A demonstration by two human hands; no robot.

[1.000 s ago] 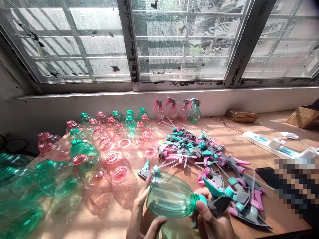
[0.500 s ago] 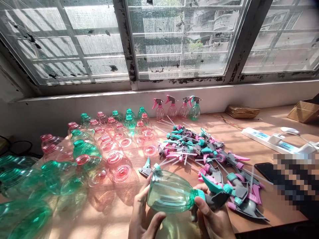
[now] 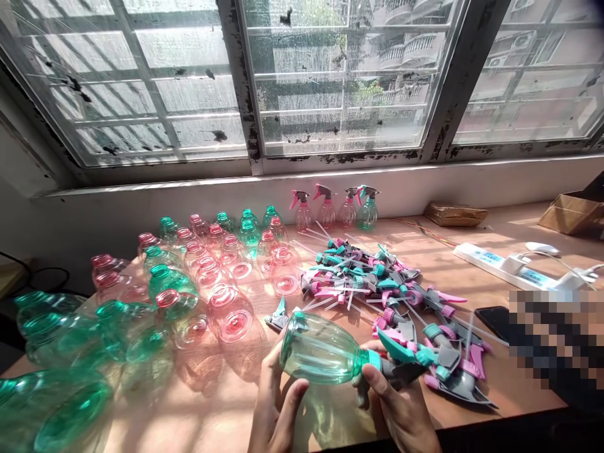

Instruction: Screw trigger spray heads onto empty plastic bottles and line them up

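I hold a clear green spray bottle (image 3: pixel 321 349) on its side above the wooden table (image 3: pixel 472 280). My left hand (image 3: pixel 276 402) is wrapped round the bottle's body near its base. My right hand (image 3: pixel 401 409) grips the neck end, at the teal collar and the grey and teal trigger head (image 3: pixel 403 365). Just beyond the bottle lies a heap of loose pink and teal trigger heads (image 3: pixel 382 286) with dip tubes. One teal trigger head (image 3: pixel 278 316) lies apart, by the bottle's base.
Several open pink and green bottles (image 3: pixel 207 277) stand at left. Finished spray bottles (image 3: pixel 335 207) line the wall under the window. A power strip (image 3: pixel 514 267), a phone (image 3: pixel 493 318), a brown packet (image 3: pixel 455 215) and a cardboard box (image 3: pixel 570 214) are at right.
The bottle and both hands have stayed together, with the bottle tilted a little flatter and nearer the table. The view has shifted slightly right and down.
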